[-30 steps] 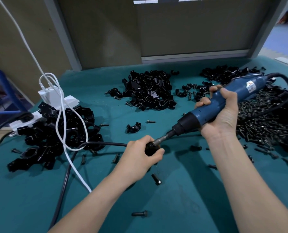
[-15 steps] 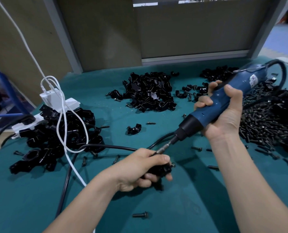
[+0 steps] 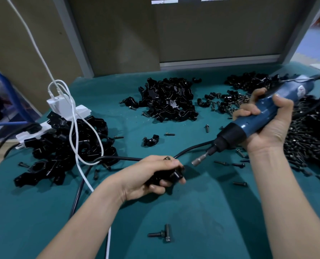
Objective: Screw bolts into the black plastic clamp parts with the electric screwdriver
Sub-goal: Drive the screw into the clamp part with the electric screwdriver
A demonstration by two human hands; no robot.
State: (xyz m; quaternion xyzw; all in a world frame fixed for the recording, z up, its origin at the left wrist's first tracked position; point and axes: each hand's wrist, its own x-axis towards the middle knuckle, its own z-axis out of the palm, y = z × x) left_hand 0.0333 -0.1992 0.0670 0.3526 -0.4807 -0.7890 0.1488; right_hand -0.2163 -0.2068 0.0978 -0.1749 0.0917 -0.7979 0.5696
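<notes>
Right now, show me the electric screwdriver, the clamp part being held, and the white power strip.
electric screwdriver [image 3: 265,109], head view, blue body.
clamp part [image 3: 164,177], head view, black face between fingers.
white power strip [image 3: 83,111], head view, top face.

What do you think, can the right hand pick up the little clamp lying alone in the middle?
Probably not yet. The right hand is wrapped around the blue screwdriver, so it is busy. Only loose bolts lie between it and the lone clamp, so setting the tool down should do.
</notes>
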